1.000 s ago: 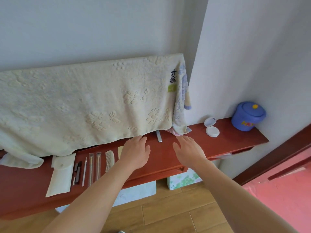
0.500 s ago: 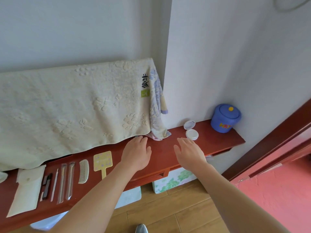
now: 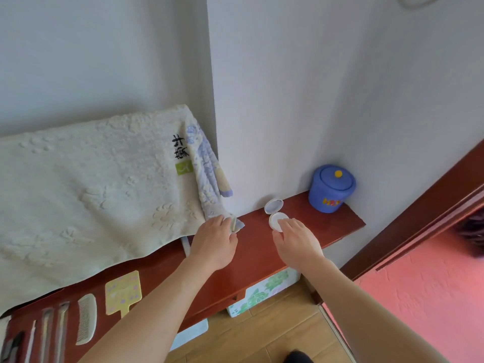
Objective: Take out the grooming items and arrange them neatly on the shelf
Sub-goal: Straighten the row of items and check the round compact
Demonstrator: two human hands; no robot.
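Grooming items [image 3: 61,328] are shown laid side by side at the left end of a long red-brown wooden shelf [image 3: 327,224]. From the left they are a dark narrow tool [image 3: 13,347], cut off by the frame edge, a thin white stick [image 3: 30,341], two slim grey implements [image 3: 45,334], a cream fine-toothed comb [image 3: 86,319] and a pale yellow square hand mirror with a short handle [image 3: 123,293].

A large cream embossed towel [image 3: 91,200] is hung against the wall above them, with its lower edge draped over the back of the shelf. A blue-patterned cloth [image 3: 209,179] is seen along the towel's right edge.

The left hand [image 3: 213,242] is held palm down with the fingers loosely extended. Its fingertips touch the towel's lower right corner, and nothing is gripped.

The right hand [image 3: 296,243] is also held palm down with the fingers straight. Its fingertips are laid on the base of a small white round compact [image 3: 273,206], whose lid is tilted open toward the wall.

A blue lidded pot with a yellow knob [image 3: 331,188] is placed at the shelf's right end, apart from the compact.

A white box with a green floral print [image 3: 262,292] is visible beneath the shelf on the wooden floor [image 3: 248,334].
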